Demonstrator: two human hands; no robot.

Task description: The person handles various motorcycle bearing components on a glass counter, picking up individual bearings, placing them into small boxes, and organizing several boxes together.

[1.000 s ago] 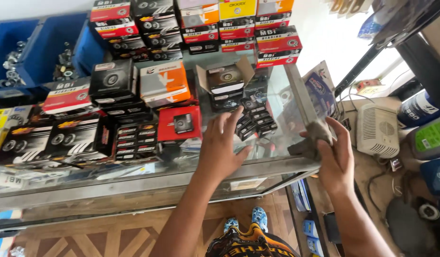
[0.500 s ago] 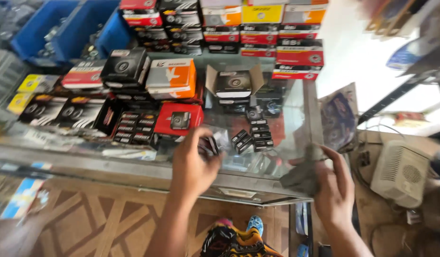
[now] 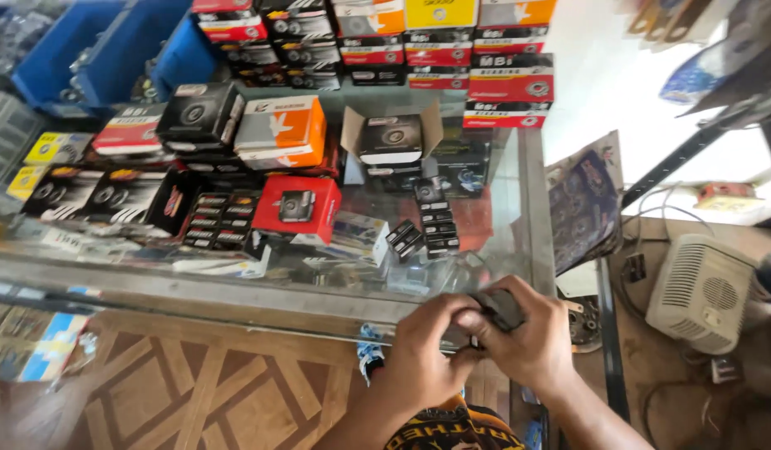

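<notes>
Both hands meet at the near right edge of the glass surface [image 3: 485, 167]. The right hand [image 3: 531, 342] has its fingers clenched around a small dark grey object [image 3: 498, 307], held just above the edge. The left hand [image 3: 423, 350] touches it from the left, fingers curled onto its lower side. Farther off on the surface sit a red box [image 3: 298, 208], an orange box [image 3: 281, 129] and an open box [image 3: 391, 137]. A white fan [image 3: 698, 292] lies to the right.

Boxes [image 3: 294, 208] on glass counter [image 3: 485, 250], fan heater [image 3: 702, 292] right.
</notes>
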